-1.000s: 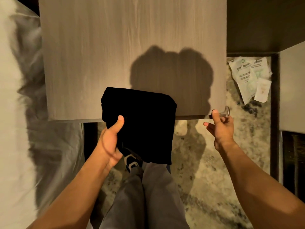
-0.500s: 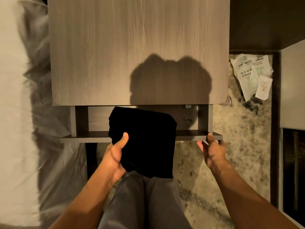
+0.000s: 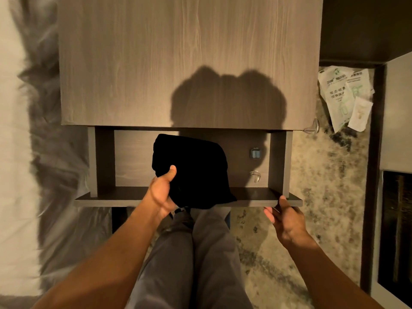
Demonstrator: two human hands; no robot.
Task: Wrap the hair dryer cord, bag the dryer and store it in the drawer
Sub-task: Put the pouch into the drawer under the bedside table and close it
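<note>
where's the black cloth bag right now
Centre of the head view: the black cloth bag is held in the left hand over the open grey wooden drawer.

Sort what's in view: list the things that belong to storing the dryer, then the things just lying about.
Belongs to the job:
black bag, gripped by the left hand
open drawer, its front held by the right hand

Just lying about:
paper packets on the floor
clear corner guard on the tabletop
bedding
</note>
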